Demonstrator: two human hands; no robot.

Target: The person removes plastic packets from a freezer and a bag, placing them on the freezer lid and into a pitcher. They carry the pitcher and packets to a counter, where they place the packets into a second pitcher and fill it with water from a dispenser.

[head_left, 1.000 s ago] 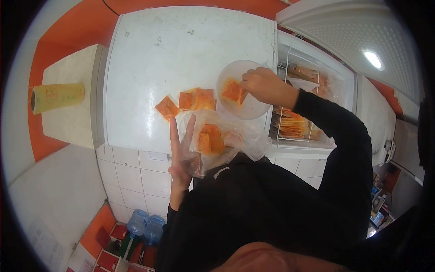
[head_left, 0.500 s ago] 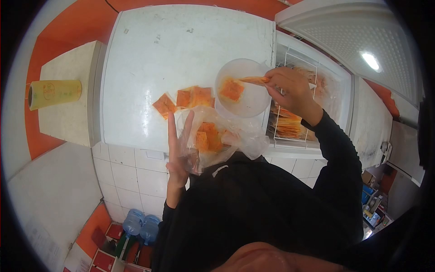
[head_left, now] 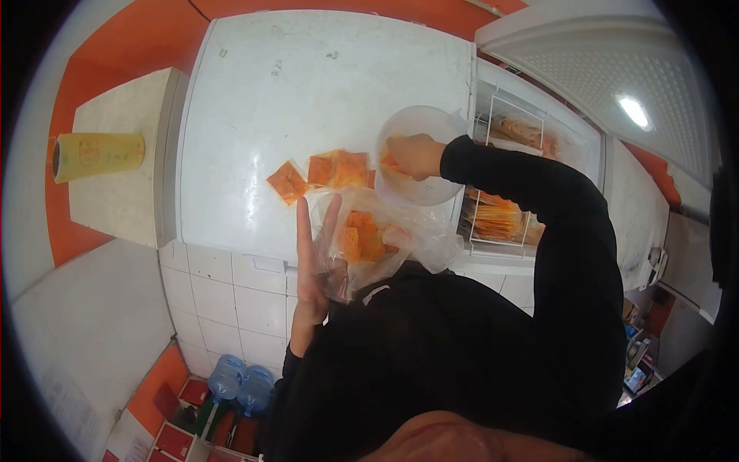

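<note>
Bag (head_left: 435, 244) w/ orange pkts (head_left: 366, 235); R hand (head_left: 417, 156) in bowl (head_left: 427, 119).

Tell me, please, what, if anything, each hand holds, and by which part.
The left hand holds the plastic bag by its left edge; whether the right hand, over the bowl, grips a packet is unclear.

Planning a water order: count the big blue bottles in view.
2. One bottle is at the lower left; the other bottle is just right of it. More could be hidden.
</note>
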